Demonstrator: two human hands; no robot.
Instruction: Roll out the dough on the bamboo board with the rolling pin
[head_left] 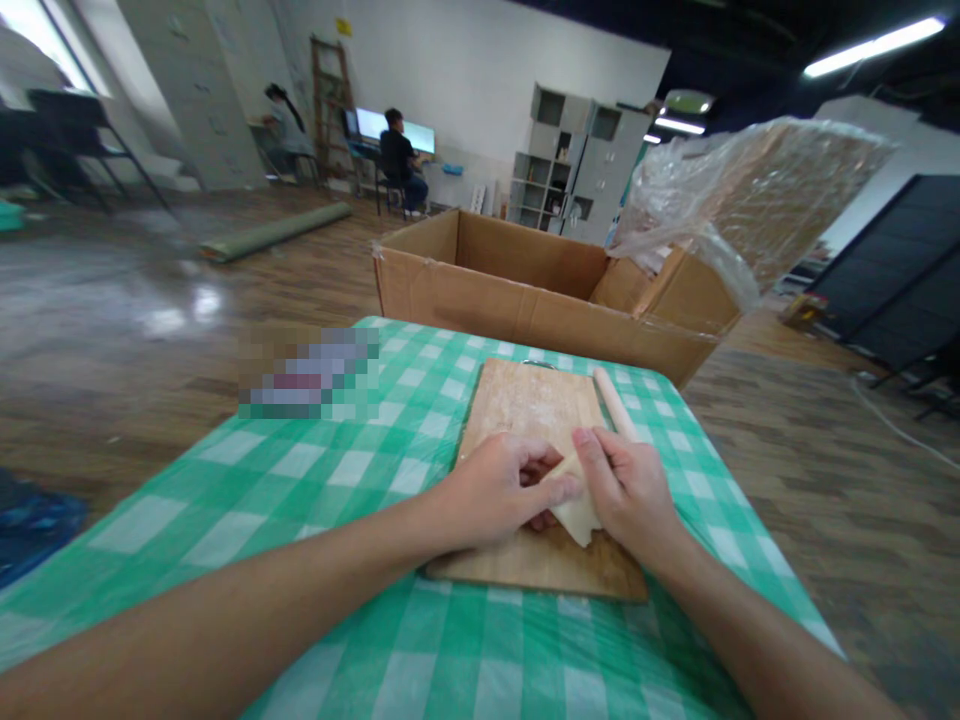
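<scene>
A pale piece of dough (pixel 579 512) is held between my two hands, just above a wooden cutting board (pixel 525 400) dusted with flour. My left hand (pixel 499 490) pinches it from the left, thumb on top and fingers curled beneath. On the right, my right hand (pixel 630 490) grips its upper edge between thumb and bent fingers. The dough hangs down in an uneven flap with a ragged lower edge. Beyond my right hand, a rolling pin (pixel 615 403) lies along the board's right side, its near end hidden by that hand.
A green-and-white checked cloth (pixel 360 467) covers the table. A blurred-out item (pixel 311 375) lies at its left edge. Past the far edge stands a big open cardboard box (pixel 525 310) with plastic wrap (pixel 750 200). Two people sit at desks by the back wall.
</scene>
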